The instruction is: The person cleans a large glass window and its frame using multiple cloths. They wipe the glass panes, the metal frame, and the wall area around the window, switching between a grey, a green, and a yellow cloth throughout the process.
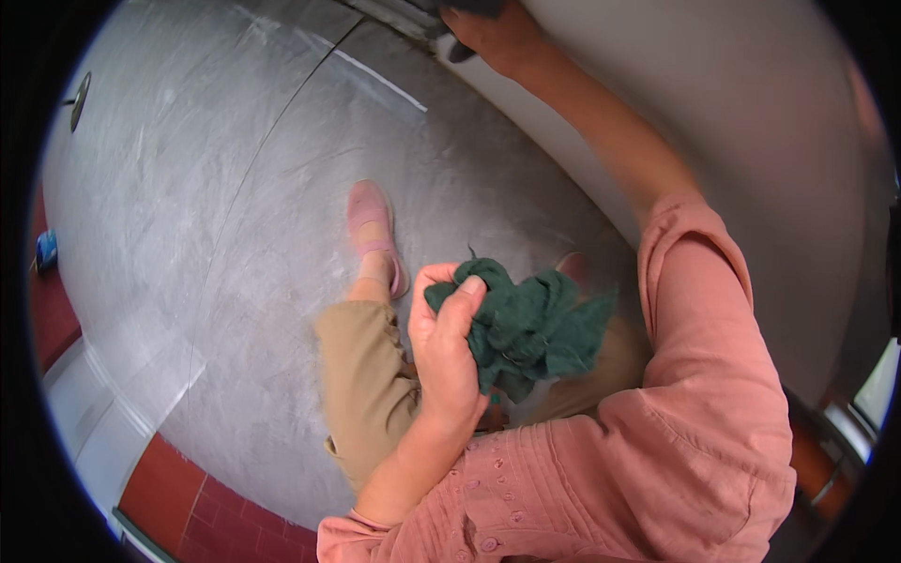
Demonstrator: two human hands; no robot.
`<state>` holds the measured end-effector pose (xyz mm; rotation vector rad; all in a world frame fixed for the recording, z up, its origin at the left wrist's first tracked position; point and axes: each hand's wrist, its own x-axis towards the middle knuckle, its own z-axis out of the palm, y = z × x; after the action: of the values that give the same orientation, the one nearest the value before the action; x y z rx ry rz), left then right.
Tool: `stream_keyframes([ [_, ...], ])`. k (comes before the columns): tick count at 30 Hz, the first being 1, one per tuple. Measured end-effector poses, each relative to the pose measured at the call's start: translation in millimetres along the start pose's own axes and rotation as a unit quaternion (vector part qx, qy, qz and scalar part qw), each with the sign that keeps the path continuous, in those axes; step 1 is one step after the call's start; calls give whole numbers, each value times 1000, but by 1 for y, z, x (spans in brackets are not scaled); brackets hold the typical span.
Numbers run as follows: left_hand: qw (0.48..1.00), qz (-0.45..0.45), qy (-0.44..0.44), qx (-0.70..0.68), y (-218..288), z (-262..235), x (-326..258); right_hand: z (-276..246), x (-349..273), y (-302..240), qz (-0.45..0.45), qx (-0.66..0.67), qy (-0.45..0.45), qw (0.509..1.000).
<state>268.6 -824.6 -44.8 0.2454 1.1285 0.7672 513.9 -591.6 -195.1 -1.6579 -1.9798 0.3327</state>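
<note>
A crumpled dark green cloth (530, 324) is bunched in my left hand (449, 342), in front of my body. The thumb presses on top of it, and loose folds hang out to the right. My right arm stretches far forward along a pale upright surface. At the top edge of the view my right hand (497, 36) is closed around a dark thing (460, 49). Blur and the picture's edge keep me from telling what that dark thing is.
Smooth grey floor (272, 235) with a thin dark seam spreads ahead and left. The pale surface (751, 113) rises close on my right. Dark red tiles (225, 516) lie at the lower left, and a small blue item (46, 251) sits at the left rim. My pink shoe (371, 211) stands on the floor.
</note>
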Motion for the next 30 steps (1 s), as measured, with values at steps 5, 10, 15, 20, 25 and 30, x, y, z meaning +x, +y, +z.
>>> stream_keyframes([
  [5,1000,0,24,15,2,-5,0,81,-124,92,-58,-263,-119,956],
  [10,999,24,-1,28,-1,-1,-3,6,-317,82,350,51,-87,931],
  [15,999,23,-33,-9,-13,2,-8,-135,-429,28,327,103,-36,939],
  [20,996,-11,-74,-50,-6,19,-50,-273,-366,-68,68,-468,-27,881],
  [25,976,-71,-199,58,-10,49,-78,-247,-346,-93,-17,-508,4,861],
  [30,943,-187,-230,150,-58,58,-70,-241,-313,-178,140,63,194,969],
])
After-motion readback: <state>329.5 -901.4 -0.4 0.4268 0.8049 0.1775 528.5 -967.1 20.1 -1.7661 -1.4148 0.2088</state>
